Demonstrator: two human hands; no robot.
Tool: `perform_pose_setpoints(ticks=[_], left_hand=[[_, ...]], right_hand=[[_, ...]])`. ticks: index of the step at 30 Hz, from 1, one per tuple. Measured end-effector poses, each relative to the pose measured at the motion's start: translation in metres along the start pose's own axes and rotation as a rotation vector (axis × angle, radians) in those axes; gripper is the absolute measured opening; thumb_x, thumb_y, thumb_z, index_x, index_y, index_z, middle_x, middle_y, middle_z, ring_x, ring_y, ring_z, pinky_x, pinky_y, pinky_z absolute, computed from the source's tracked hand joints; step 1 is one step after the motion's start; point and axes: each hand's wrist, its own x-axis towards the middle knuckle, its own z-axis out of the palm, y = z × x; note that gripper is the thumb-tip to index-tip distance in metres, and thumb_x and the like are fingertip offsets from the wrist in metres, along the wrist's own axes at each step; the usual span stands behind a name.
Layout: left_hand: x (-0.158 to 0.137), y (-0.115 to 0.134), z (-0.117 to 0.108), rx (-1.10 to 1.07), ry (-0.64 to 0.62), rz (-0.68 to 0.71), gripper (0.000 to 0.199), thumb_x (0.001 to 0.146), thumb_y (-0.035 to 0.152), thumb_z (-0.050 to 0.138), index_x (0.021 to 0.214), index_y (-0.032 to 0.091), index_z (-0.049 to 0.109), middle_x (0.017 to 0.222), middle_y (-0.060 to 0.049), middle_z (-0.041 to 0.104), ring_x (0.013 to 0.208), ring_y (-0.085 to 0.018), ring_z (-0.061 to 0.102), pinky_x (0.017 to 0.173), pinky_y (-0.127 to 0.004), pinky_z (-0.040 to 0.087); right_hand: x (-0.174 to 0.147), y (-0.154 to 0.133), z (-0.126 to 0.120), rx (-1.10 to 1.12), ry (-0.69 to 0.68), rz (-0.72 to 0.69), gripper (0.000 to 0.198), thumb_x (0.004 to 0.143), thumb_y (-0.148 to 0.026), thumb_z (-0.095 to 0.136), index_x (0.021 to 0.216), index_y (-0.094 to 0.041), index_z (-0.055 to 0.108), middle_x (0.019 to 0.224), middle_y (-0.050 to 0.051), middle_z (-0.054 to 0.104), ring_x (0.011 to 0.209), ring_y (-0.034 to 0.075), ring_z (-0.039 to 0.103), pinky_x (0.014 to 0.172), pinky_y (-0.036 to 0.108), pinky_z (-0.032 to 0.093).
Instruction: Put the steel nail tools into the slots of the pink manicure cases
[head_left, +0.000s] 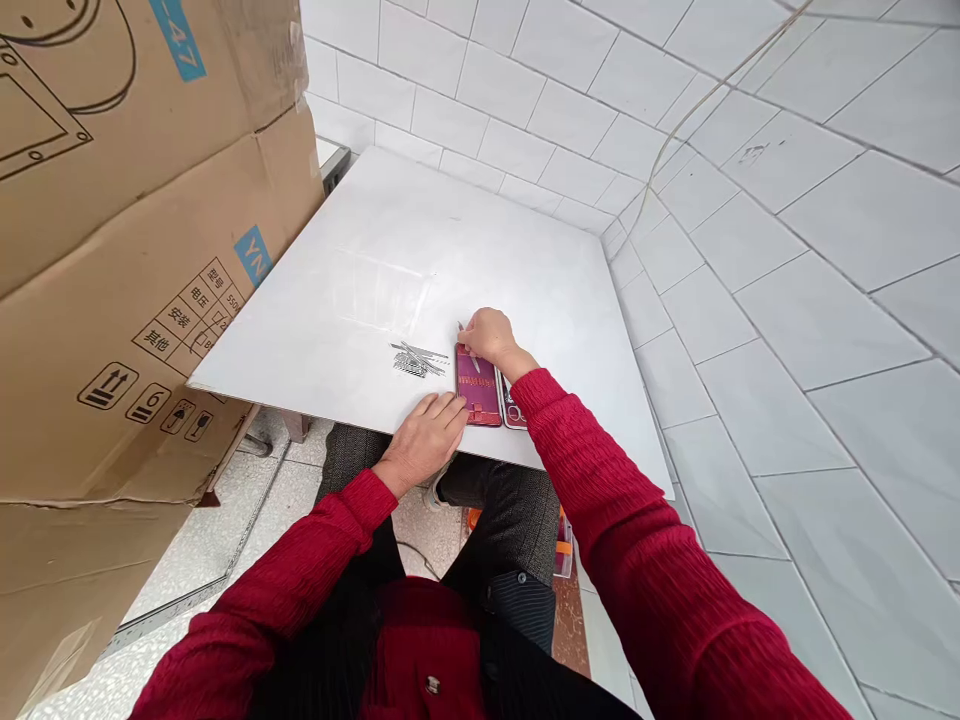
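"Scanning left to right, what does the counter [487, 230] carry?"
"A heap of slim dark pieces [417, 360]; the left hand [429, 438], loosely open, fingertips at the purple case [478, 396]."
"Next?"
"The case lies near the front edge; the right hand [489, 335] pinches a slim item [460, 326] over its far end."

- White worktop [525, 260], spreading out on every side of the purple case [480, 402].
- The purple case itself, lying open.
- Left of the case: dark, thin streaks [418, 361], marks or slivers, unclear which.
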Motion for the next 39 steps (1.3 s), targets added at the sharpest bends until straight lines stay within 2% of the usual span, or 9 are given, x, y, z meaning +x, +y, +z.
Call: perform_pose_setpoints(ticks=[5, 8, 12, 16, 21, 25, 28, 32, 39], left_hand=[[0.0, 0.0, -0.001, -0.004, -0.006, 0.003, 0.031, 0.102, 0.016, 0.049, 0.127, 0.012, 0.067, 0.136, -0.014, 0.069, 0.13, -0.027, 0.061, 0.113, -0.046, 0.046], [-0.001, -0.002, 0.0, 0.004, 0.009, 0.017, 0.031, 0.102, 0.016, 0.05, 0.126, 0.012, 0.068, 0.136, -0.014, 0.069, 0.13, -0.028, 0.062, 0.113, -0.047, 0.046], [0.0, -0.004, 0.0, 0.013, 0.028, 0.026, 0.031, 0.102, 0.015, 0.049, 0.127, 0.013, 0.068, 0.136, -0.013, 0.069, 0.128, -0.029, 0.064, 0.111, -0.047, 0.048], [0.002, -0.006, -0.002, 0.011, 0.03, 0.026, 0.032, 0.102, 0.015, 0.048, 0.128, 0.013, 0.067, 0.136, -0.013, 0.069, 0.127, -0.029, 0.064, 0.111, -0.048, 0.049], [0.004, -0.006, -0.004, 0.013, 0.026, 0.034, 0.032, 0.102, 0.015, 0.048, 0.128, 0.015, 0.067, 0.136, -0.012, 0.069, 0.128, -0.028, 0.064, 0.111, -0.047, 0.049], [0.005, -0.007, -0.005, 0.03, 0.033, 0.033, 0.033, 0.102, 0.014, 0.048, 0.128, 0.016, 0.067, 0.137, -0.011, 0.069, 0.129, -0.027, 0.063, 0.111, -0.046, 0.048], [0.006, -0.006, -0.006, 0.052, 0.028, 0.024, 0.034, 0.101, 0.012, 0.047, 0.129, 0.017, 0.066, 0.137, -0.01, 0.069, 0.129, -0.026, 0.063, 0.111, -0.045, 0.048], [0.008, -0.004, -0.009, 0.074, 0.011, 0.027, 0.037, 0.101, 0.01, 0.046, 0.132, 0.019, 0.063, 0.139, -0.008, 0.068, 0.13, -0.024, 0.063, 0.111, -0.045, 0.049], [0.009, -0.004, -0.009, 0.086, 0.004, 0.012, 0.046, 0.099, 0.008, 0.045, 0.14, 0.024, 0.058, 0.138, -0.007, 0.069, 0.13, -0.024, 0.063, 0.111, -0.046, 0.05]], right_hand=[[0.018, -0.04, 0.014, -0.17, -0.032, -0.253, 0.016, 0.087, -0.019, 0.064, 0.091, -0.011, 0.078, 0.099, 0.016, 0.079, 0.092, 0.029, 0.073, 0.075, 0.03, 0.051], [0.017, -0.059, 0.019, -0.177, -0.074, -0.356, 0.018, 0.087, -0.02, 0.065, 0.097, -0.012, 0.078, 0.103, 0.016, 0.079, 0.095, 0.028, 0.072, 0.074, 0.03, 0.05], [0.007, -0.057, 0.016, -0.043, -0.084, -0.453, 0.015, 0.086, -0.017, 0.066, 0.097, -0.015, 0.077, 0.1, 0.01, 0.079, 0.09, 0.023, 0.07, 0.073, 0.027, 0.047], [0.002, -0.01, 0.007, 0.263, 0.062, -0.422, 0.015, 0.088, -0.015, 0.063, 0.096, -0.015, 0.076, 0.09, 0.004, 0.077, 0.08, 0.016, 0.067, 0.072, 0.025, 0.045], [-0.002, 0.093, 0.0, 0.574, 0.275, -0.187, 0.014, 0.085, -0.017, 0.06, 0.078, -0.016, 0.073, 0.075, 0.002, 0.072, 0.07, 0.015, 0.063, 0.069, 0.026, 0.045], [-0.01, 0.157, 0.013, 0.738, 0.295, -0.119, 0.012, 0.078, -0.028, 0.07, 0.074, -0.018, 0.075, 0.073, 0.002, 0.072, 0.069, 0.016, 0.061, 0.068, 0.029, 0.047], [-0.014, 0.178, 0.031, 0.844, 0.286, -0.209, 0.016, 0.073, -0.035, 0.075, 0.075, -0.019, 0.077, 0.075, 0.003, 0.072, 0.071, 0.017, 0.059, 0.069, 0.03, 0.048], [-0.009, 0.187, 0.049, 0.967, 0.303, -0.294, 0.023, 0.073, -0.042, 0.078, 0.078, -0.019, 0.079, 0.079, 0.004, 0.072, 0.072, 0.016, 0.057, 0.069, 0.031, 0.049], [-0.002, 0.198, 0.048, 0.966, 0.22, -0.42, 0.02, 0.075, -0.039, 0.082, 0.084, -0.021, 0.081, 0.086, 0.004, 0.069, 0.074, 0.016, 0.06, 0.072, 0.032, 0.05]])
